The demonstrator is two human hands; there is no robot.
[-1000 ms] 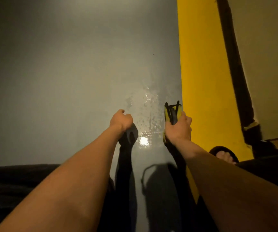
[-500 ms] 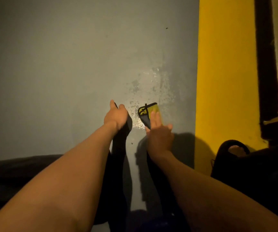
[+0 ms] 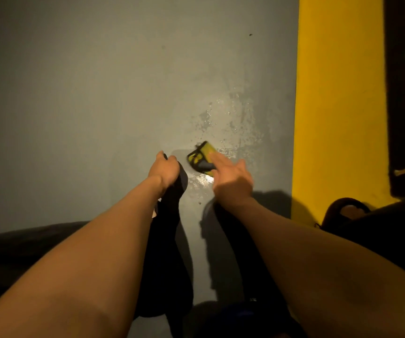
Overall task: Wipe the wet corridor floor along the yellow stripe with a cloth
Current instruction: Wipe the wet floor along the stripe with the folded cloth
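Observation:
A small yellow cloth with black trim (image 3: 202,154) lies flat on the grey floor (image 3: 99,106), at the near edge of a wet, speckled patch (image 3: 230,123). My right hand (image 3: 232,179) presses on the cloth's near end with straight fingers. My left hand (image 3: 165,169) rests on the floor just left of the cloth, fingers curled, over a dark shape I cannot identify. The yellow stripe (image 3: 338,106) runs along the floor to the right of the wet patch.
A dark band (image 3: 399,93) runs beside the yellow stripe at the far right. A foot in a black sandal (image 3: 348,211) stands on the stripe at lower right. Dark clothing fills the bottom edge, and the arms cast shadows on the floor.
One second ago my right hand held the cloth upright near the stripe. Now the cloth lies flat under straight fingers, further left, and has slid slightly across the wet patch.

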